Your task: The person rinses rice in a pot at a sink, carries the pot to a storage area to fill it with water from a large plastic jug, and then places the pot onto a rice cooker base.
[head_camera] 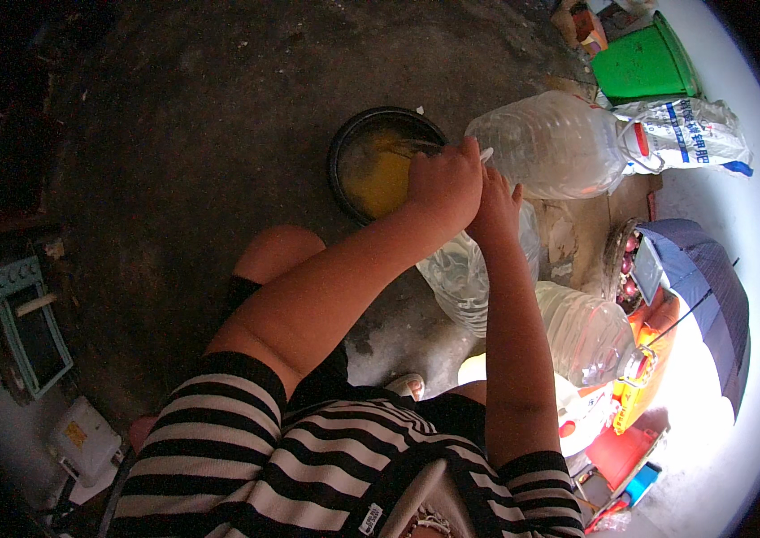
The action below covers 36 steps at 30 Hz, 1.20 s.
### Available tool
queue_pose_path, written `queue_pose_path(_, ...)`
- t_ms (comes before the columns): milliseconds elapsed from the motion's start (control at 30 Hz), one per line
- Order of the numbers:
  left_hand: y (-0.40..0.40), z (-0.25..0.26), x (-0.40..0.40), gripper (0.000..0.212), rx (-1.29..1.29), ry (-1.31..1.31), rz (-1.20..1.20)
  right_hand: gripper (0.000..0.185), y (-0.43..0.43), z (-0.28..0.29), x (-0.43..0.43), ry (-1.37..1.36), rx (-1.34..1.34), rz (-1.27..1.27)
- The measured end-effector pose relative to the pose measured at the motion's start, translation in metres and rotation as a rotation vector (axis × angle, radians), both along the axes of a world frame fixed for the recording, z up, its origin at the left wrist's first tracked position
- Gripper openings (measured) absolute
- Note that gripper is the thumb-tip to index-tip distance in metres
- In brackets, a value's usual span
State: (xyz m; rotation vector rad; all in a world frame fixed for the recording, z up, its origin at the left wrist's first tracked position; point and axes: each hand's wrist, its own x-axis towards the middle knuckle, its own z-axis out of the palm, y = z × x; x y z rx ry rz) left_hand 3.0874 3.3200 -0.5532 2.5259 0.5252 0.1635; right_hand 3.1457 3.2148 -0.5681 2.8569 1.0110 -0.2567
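Note:
My left hand [446, 180] is closed around the upper end of a clear ribbed plastic jug [464, 282], which my wrists partly cover. Close beside it, my right hand [497, 207] also grips near the jug's top, with some fingers hidden. A bit of white plastic [486, 155], possibly a handle, sticks out past the knuckles. Left of my hands, a round black basin [338, 178] sits on the floor. Yellow contents [383, 178] lie in it. A clear streak, seemingly liquid, runs from by my left hand over the basin.
On the right stand a large plastic bottle with a red cap [548, 144], another clear bottle [581, 333], a green bucket [645, 67], a printed sack [689, 134] and a dark umbrella [696, 269]. A framed, pale-blue object [33, 326] is at the left wall. My knee [282, 252] is near the basin.

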Motion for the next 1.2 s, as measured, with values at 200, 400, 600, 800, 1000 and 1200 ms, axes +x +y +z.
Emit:
queue_pose_path(200, 0.004, -0.005, 0.001, 0.031, -0.030, -0.028, -0.011, 0.044, 0.006, 0.001, 0.001, 0.020, -0.028, -0.004)
queue_pose_path(400, 0.007, -0.004, 0.001, 0.028, 0.001, -0.005, -0.022, 0.043, 0.008, 0.000, 0.001, 0.017, -0.027, -0.003)
queue_pose_path(600, 0.006, -0.010, 0.003, 0.026, 0.024, -0.074, 0.012, 0.047, 0.006, -0.008, 0.006, 0.011, -0.010, 0.015)
queue_pose_path(800, -0.002, -0.016, 0.006, 0.026, 0.143, -0.071, 0.044, 0.060, 0.004, -0.014, 0.010, 0.039, -0.002, 0.023)
queue_pose_path(1000, -0.003, -0.018, 0.007, 0.028, 0.166, -0.064, 0.024, 0.061, 0.005, -0.020, 0.016, 0.055, -0.046, 0.025)
queue_pose_path(1200, 0.003, -0.025, 0.013, 0.030, 0.104, -0.038, 0.045, 0.058, 0.017, -0.011, 0.015, 0.077, -0.123, 0.010)
